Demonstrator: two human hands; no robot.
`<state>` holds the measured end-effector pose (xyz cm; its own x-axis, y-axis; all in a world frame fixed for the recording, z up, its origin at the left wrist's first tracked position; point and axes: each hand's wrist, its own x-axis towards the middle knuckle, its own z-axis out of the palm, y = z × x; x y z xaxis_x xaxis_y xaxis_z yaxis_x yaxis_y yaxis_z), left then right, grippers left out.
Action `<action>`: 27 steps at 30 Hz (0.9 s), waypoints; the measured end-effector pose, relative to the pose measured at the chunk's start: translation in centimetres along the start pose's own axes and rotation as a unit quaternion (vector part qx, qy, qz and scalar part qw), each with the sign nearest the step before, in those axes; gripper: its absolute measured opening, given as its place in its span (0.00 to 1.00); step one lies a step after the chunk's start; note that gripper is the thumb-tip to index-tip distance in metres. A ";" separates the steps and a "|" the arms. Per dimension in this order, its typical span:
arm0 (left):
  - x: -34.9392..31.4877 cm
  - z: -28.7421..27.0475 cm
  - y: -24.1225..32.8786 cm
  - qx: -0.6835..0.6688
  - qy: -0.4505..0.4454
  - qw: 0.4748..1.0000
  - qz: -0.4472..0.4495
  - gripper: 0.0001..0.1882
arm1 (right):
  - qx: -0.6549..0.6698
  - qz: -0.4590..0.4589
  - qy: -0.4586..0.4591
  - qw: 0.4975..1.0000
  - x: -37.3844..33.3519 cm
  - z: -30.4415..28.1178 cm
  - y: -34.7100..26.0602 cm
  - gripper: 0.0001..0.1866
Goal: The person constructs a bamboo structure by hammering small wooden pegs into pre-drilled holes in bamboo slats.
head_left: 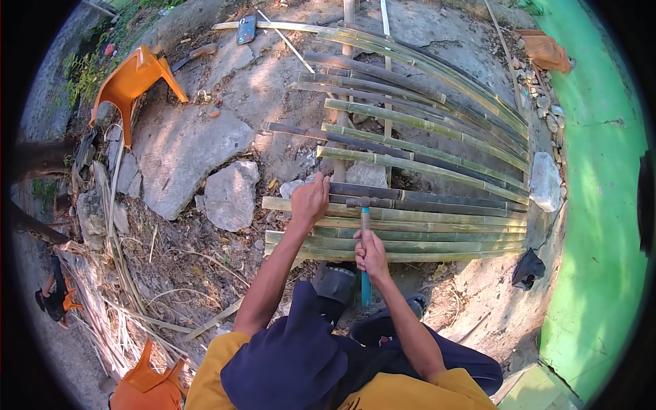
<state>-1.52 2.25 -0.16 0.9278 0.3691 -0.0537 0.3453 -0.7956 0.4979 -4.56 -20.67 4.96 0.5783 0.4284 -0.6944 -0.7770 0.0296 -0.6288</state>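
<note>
My right hand (370,256) is wrapped around the blue handle of a hammer (366,290). The hammer's dark head lies over a dark bamboo slat (437,196); I cannot tell whether it touches. To the left of the head, my left hand (311,200) is closed at the slat's left end. Its fingers hide what they grip, slat or something smaller. Just nearer to me, several green and pale bamboo slats (424,246) lie close together. Farther off, more slats (424,126) are spread with gaps across upright support poles (388,82).
A pale stone block (545,181) sits by the slats' right ends, near a green surface (601,205). Broken concrete slabs (184,160) lie to the left. An orange chair (137,85) stands beyond them. A phone (246,30) rests at the far end; a black cloth (528,269) lies right.
</note>
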 end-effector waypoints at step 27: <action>0.0 0.1 -0.7 0.012 0.016 1.000 0.009 0.16 | -0.053 0.104 -0.063 0.991 1.6 -0.7 -1.4 0.19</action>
<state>-1.74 2.79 -0.62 0.9290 0.3696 -0.0177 0.3327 -0.8136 0.4768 -2.35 -20.63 4.52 0.3675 0.5248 -0.7678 -0.8414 -0.1641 -0.5149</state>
